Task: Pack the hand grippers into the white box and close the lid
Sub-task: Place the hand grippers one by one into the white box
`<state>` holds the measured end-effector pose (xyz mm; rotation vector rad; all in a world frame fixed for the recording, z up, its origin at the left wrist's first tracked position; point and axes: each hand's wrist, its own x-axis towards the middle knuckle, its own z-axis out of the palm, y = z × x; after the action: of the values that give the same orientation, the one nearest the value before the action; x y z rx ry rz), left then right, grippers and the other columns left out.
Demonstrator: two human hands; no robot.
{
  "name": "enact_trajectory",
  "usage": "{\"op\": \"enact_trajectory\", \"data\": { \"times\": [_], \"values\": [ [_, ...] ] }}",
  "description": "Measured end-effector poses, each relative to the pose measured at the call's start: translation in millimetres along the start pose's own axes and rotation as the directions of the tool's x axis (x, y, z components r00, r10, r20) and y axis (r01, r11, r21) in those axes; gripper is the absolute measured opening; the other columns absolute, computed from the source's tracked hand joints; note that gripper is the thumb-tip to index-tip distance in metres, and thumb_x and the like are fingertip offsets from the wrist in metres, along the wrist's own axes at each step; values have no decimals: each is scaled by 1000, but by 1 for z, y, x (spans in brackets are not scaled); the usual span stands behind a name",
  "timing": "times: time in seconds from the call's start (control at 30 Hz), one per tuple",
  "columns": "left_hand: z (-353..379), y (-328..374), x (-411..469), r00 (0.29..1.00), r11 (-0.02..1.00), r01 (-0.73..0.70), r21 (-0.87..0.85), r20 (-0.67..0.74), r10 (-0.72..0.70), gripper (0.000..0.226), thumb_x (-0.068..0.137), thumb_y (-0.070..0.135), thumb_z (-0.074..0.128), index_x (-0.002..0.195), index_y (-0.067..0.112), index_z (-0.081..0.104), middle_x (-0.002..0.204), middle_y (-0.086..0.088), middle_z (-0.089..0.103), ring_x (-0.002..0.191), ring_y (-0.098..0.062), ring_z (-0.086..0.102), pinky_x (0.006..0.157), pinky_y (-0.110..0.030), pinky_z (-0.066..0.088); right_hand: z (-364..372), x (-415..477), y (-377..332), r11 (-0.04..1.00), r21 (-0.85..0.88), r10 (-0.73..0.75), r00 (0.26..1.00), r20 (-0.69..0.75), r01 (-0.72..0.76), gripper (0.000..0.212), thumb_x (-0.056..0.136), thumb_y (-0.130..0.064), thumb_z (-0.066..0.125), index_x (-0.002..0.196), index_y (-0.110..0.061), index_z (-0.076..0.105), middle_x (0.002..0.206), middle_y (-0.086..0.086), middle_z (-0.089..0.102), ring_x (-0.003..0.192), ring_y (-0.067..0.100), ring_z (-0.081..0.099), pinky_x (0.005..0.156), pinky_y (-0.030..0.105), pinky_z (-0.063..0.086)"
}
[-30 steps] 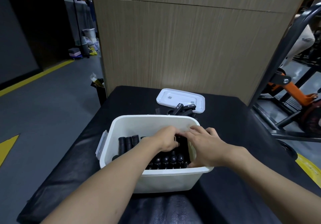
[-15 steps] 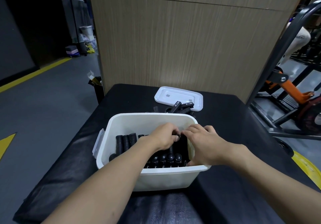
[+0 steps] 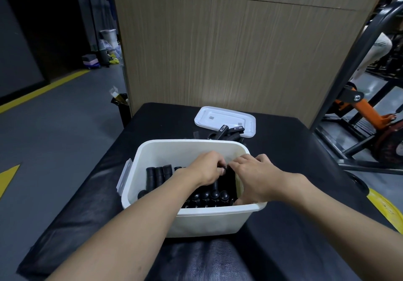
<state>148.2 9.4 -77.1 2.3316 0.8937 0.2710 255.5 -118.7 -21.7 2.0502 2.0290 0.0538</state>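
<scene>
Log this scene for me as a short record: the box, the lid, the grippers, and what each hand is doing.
White box: open, on the black padded surface
Lid: off, lying behind the box
Packed hand grippers: black, in rows inside the box
Loose hand grippers: behind the box, by the lid
Left hand: in the box, fingers curled round one packed gripper
Right hand: in the box, fingers bent over the grippers; grip hidden

Right hand (image 3: pixel 255 177) fingertips shifted left inside white box (image 3: pixel 187 144). Now almost meet left hand (image 3: pixel 206 168) over hand gripper (image 3: pixel 229 178), frame centre. Gap between hands narrower.
</scene>
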Motion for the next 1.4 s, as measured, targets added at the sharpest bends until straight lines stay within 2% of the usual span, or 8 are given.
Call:
{"op": "enact_trajectory", "data": {
  "times": [0.33,0.47,0.6,0.73,0.87,0.97,1.13,1.4],
  "values": [
    [-9,-2,-5,989,989,-24,148,151,2,37,95,15,55,131,22,61,133,-2,63,125,-22,55,107,-34,41,-1,8,3,1000,23,19,997,78,-21,89,64,-74,64,136,-26,41,121,-7,52,124,16,39,96,43,37],
    [-34,-7,-29,998,985,-14,175,56,4,44,94,17,46,135,27,58,139,4,58,131,-19,51,111,-39,39,2,-2,-3,999,-27,39,999,1,-39,92,66,-77,63,134,-22,35,126,1,37,126,21,32,106,49,26],
    [-65,-12,-66,994,902,17,431,-107,32,42,95,17,42,132,27,58,138,5,57,131,-18,48,110,-40,30,-2,-9,-10,999,-37,-5,1000,-16,5,48,77,-60,60,100,-19,54,94,-4,58,107,22,43,102,49,22],
    [-85,-25,-92,967,769,164,618,-255,-1,40,95,22,43,132,30,57,146,3,42,138,-19,33,115,-55,19,-3,-6,-8,997,76,-28,996,84,22,25,75,-44,60,73,-18,61,64,-9,51,87,15,51,81,38,22],
    [-92,-41,-110,973,899,181,399,-205,-105,47,97,15,39,142,24,50,160,-1,24,150,-17,11,115,-48,22,-5,-6,-5,988,152,-14,996,87,1,17,76,-37,64,69,-22,63,70,-10,65,74,11,41,88,37,23],
    [-88,-49,-112,973,946,164,279,-207,-107,48,98,12,37,142,24,50,165,1,14,152,-12,0,116,-43,25,-6,-9,-2,972,235,6,998,66,-21,19,71,-44,67,72,-25,66,69,-16,67,84,13,36,93,34,26],
    [-85,-52,-110,956,970,173,172,-268,-123,49,97,7,35,140,24,51,164,7,18,151,-7,2,115,-44,27,-35,-23,1,939,342,51,998,-47,-32,21,67,-48,72,75,-29,72,58,-23,59,84,12,42,96,33,27],
    [-85,-54,-111,950,984,156,81,-286,-127,45,98,12,36,138,29,50,161,11,25,150,-4,6,115,-41,24,-70,-46,-3,962,257,-2,949,-316,88,15,77,-40,70,85,-27,72,75,-12,68,81,8,58,86,28,31]
  ]
}}
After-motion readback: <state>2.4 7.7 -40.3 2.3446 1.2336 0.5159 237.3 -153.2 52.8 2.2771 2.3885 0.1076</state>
